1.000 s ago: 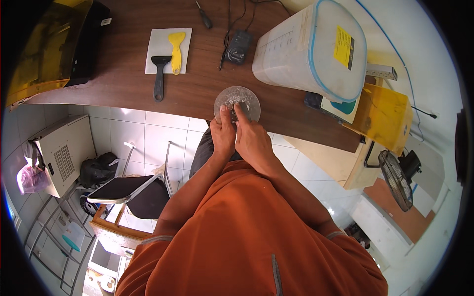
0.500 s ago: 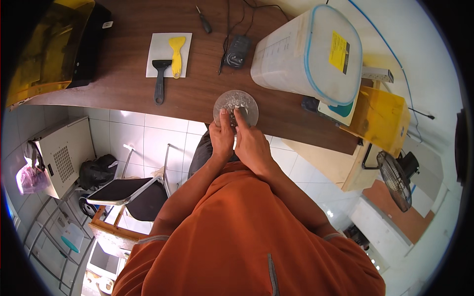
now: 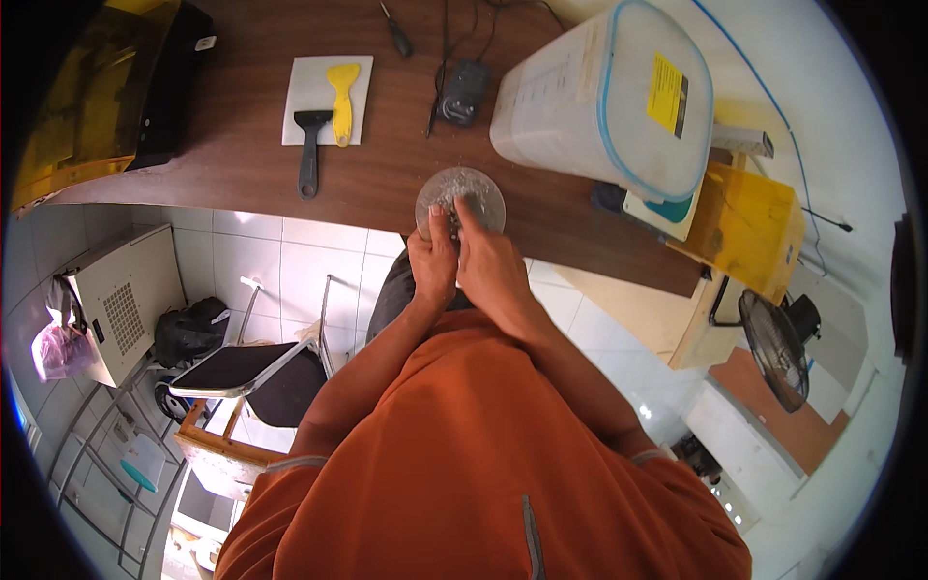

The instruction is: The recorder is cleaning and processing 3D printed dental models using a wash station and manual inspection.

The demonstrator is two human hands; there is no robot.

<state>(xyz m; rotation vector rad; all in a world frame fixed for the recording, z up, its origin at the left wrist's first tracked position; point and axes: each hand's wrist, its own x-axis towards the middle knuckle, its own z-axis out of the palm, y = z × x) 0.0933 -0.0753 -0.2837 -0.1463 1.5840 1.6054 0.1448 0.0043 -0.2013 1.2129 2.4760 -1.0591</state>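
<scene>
A clear, round, shallow dish [image 3: 481,184] with small pale bits in it is held at the table's front edge. My left hand [image 3: 433,263] is closed on its near left rim, the thumb lying over the top. From the near right, my right hand [image 3: 495,273] is closed at the rim too, with one finger stretched into the dish among the bits. The remaining fingers of both hands are mostly hidden under the dish or behind the knuckles. What the bits are is too small to make out.
Left on the brown table [image 3: 242,179] lie a black scraper [image 3: 308,159] and a yellow scraper [image 3: 342,104] on a white sheet [image 3: 302,82]. Behind are a screwdriver [image 3: 397,36] and a black power adapter [image 3: 463,94]. A large lidded container [image 3: 556,106] stands right.
My right finger has shifted slightly left and farther into the dish. A small dark-grey piece seen by that fingertip before is no longer visible. The view has tilted a little.
</scene>
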